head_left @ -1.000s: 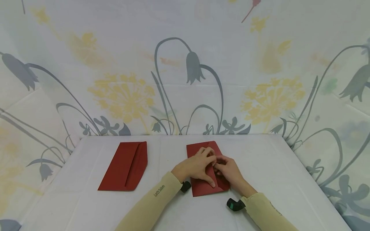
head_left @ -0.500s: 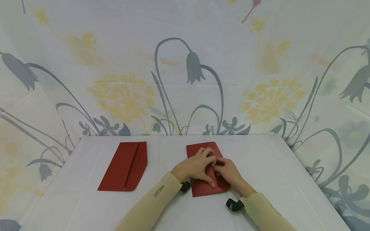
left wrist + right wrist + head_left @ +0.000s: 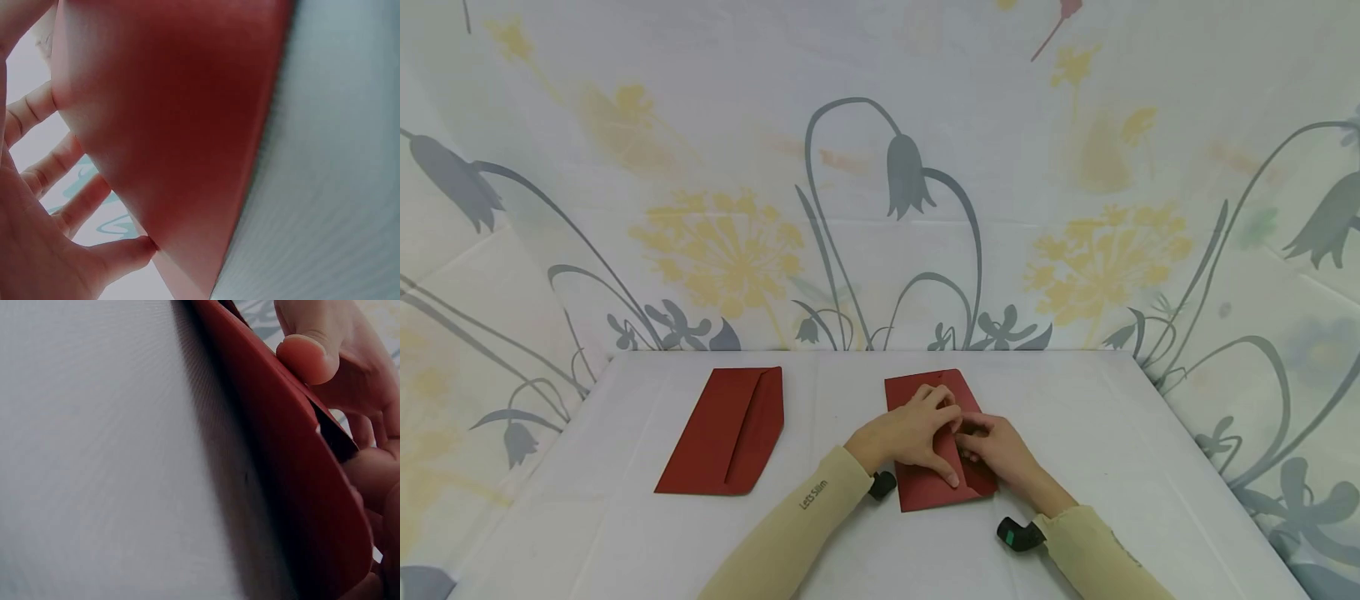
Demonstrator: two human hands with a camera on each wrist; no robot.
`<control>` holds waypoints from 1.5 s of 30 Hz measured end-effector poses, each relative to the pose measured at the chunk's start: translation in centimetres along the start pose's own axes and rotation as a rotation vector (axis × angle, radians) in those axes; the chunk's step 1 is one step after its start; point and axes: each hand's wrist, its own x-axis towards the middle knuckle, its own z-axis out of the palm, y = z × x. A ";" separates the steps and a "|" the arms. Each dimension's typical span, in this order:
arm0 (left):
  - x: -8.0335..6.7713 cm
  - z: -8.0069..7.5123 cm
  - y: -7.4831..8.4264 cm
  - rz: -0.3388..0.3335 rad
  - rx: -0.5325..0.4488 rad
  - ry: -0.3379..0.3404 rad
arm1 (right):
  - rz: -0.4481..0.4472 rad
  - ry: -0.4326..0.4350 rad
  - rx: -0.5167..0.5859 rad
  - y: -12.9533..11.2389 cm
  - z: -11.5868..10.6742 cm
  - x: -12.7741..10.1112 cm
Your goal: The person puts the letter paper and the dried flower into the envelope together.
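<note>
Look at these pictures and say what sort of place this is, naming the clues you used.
Probably a staged tabletop work area, not a lived-in room. A flowered sheet hangs as a backdrop on three sides, the table has a plain white cover, and only two red envelopes lie on it, one under both hands, one apart.

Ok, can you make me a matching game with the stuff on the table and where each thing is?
Things:
1. left hand
2. right hand
3. spare red envelope
4. table

Places or states:
a. lies alone, left of the hands
b. white, under everything
c. spread flat on the nearer red envelope
d. fingers curled at that envelope's flap edge

Pairs: 1-c, 2-d, 3-a, 4-b
</note>
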 end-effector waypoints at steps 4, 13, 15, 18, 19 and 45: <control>0.0 0.1 0.0 -0.005 -0.006 -0.006 | -0.018 -0.104 -0.044 -0.1 -0.2 0.0; 0.0 0.1 -0.1 -0.008 -0.030 -0.011 | -0.014 -0.050 -0.041 0.2 -0.6 -0.1; 0.0 0.0 -0.1 -0.011 -0.034 -0.013 | -0.005 -0.030 -0.012 0.2 -0.8 -0.2; 0.0 0.0 -0.2 -0.011 -0.032 -0.017 | 0.002 -0.019 0.025 0.2 -1.0 -0.3; 0.0 0.0 -0.2 -0.011 -0.030 -0.018 | 0.002 -0.013 0.030 0.2 -1.0 -0.4; 0.2 0.0 0.0 0.005 0.075 -0.105 | -0.032 0.068 0.186 -0.5 -1.7 -1.7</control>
